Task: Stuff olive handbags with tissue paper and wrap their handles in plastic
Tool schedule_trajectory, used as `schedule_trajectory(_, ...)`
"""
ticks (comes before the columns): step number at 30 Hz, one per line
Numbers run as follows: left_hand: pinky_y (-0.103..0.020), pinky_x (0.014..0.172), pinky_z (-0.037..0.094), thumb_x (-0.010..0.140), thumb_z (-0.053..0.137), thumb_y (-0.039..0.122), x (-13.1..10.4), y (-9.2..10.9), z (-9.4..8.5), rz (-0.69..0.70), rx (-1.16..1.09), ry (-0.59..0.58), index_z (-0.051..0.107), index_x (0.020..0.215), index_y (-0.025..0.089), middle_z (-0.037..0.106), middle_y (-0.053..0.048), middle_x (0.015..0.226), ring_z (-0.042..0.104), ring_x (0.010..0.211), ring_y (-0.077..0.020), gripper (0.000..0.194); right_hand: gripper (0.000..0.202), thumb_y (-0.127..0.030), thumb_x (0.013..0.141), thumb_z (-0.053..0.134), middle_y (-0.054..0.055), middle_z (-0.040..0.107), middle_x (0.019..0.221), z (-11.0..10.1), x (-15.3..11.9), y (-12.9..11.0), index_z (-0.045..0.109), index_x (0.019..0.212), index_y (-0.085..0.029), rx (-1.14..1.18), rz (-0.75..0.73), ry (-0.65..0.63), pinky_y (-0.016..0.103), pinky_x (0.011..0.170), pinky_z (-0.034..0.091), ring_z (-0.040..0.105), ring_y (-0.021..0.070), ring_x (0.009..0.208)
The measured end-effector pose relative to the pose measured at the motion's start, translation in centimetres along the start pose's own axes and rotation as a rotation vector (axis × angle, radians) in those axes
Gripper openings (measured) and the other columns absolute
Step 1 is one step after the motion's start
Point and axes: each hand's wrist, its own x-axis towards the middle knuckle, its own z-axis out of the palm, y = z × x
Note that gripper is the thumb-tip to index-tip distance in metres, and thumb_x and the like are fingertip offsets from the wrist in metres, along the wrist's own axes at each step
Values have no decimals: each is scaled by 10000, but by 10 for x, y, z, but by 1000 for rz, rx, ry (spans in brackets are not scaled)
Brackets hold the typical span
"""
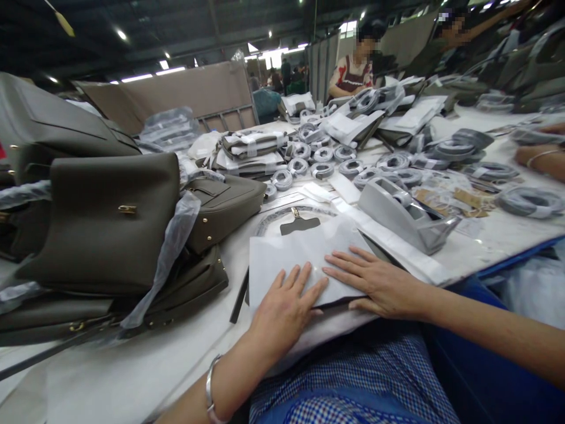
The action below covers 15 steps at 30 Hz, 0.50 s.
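Note:
Both my hands lie flat on a white sheet (282, 250) that covers most of a dark bag at the table's front edge. My left hand (282, 306), fingers spread, presses on the sheet's lower middle. On its right part rests my right hand (375, 282), fingers stretched out and pointing left. Beyond the sheet, a dark tab (300, 225) with a gold clasp (295, 211) sticks out. A plastic-wrapped handle (269, 219) curves around the tab. Most of the bag is hidden under the sheet.
Dark olive handbags (110, 235) are piled at the left. To the right stands a grey tape dispenser (397, 212). Several wrapped strap coils (323, 170) and flat wrapped bags (251, 153) lie further back. A co-worker (353, 73) sits across the table; another person's hand (542, 159) shows at right.

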Motion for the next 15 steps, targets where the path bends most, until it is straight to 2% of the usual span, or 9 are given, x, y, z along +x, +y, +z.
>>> schedule_trajectory(3, -540, 1132, 401, 961, 556, 467, -9, 0, 18, -75, -25, 55, 319, 1529, 301, 349, -190, 1578, 376, 1438, -327, 637, 801, -613, 927, 543, 118, 295, 1621, -9, 2, -1, 242, 1582, -263, 40, 6, -56, 588, 1195, 214, 323, 335, 1470)
schedule_trajectory(6, -551, 1137, 394, 958, 564, 463, -13, 4, 25, -119, -37, 89, 321, 1529, 299, 383, -196, 1558, 368, 1443, -320, 642, 636, -574, 969, 492, 109, 429, 1558, -26, 14, -5, 401, 1522, -275, 51, 45, -76, 561, 1161, 298, 429, 323, 1408)
schedule_trajectory(8, -561, 1140, 388, 949, 569, 483, -12, 6, 27, -124, -46, 103, 320, 1530, 297, 392, -197, 1553, 364, 1446, -319, 659, 486, -515, 997, 462, 119, 603, 1399, -39, 28, -9, 586, 1381, -245, 53, 100, -75, 515, 1073, 410, 565, 316, 1267)
schedule_trajectory(10, -569, 1141, 383, 932, 583, 507, -10, 6, 27, -125, -54, 114, 312, 1534, 298, 389, -202, 1554, 357, 1449, -321, 692, 384, -441, 1009, 447, 114, 722, 1143, -48, 45, -13, 712, 1163, -210, 90, 175, -45, 440, 928, 495, 663, 287, 1049)
schedule_trajectory(12, -573, 1143, 380, 920, 589, 525, -9, 6, 28, -128, -59, 124, 310, 1535, 294, 385, -206, 1555, 349, 1452, -325, 714, 311, -372, 995, 469, 79, 736, 916, -49, 62, -15, 729, 984, -201, 209, 268, 0, 355, 772, 511, 676, 235, 840)
schedule_trajectory(15, -575, 1142, 381, 918, 581, 542, -8, 5, 31, -134, -60, 141, 302, 1541, 279, 390, -210, 1550, 350, 1451, -329, 731, 157, -321, 924, 570, 19, 697, 747, -37, 79, -16, 669, 910, -201, 479, 420, -2, 277, 632, 473, 636, 176, 677)
